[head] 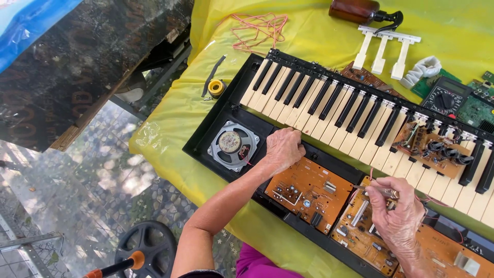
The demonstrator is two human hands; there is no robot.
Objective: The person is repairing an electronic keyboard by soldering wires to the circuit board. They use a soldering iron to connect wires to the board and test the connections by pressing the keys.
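Observation:
An opened electronic keyboard (329,110) lies on a yellow cloth (170,118), its black and white keys exposed. My left hand (282,149) rests fingers-down on the keys' front edge, next to a round speaker (232,145). My right hand (396,211) pinches a thin metal tool (374,189) over the orange circuit boards (309,193) in the black case. A small brown board with black knobs (435,149) lies on the keys at the right.
On the cloth lie a yellow tape roll (216,87), red wire (257,28), a brown bottle (360,10), loose white keys (386,49), a multimeter (445,98) and a green board (476,110). A dark slab (77,62) and a wheel (146,249) stand at the left.

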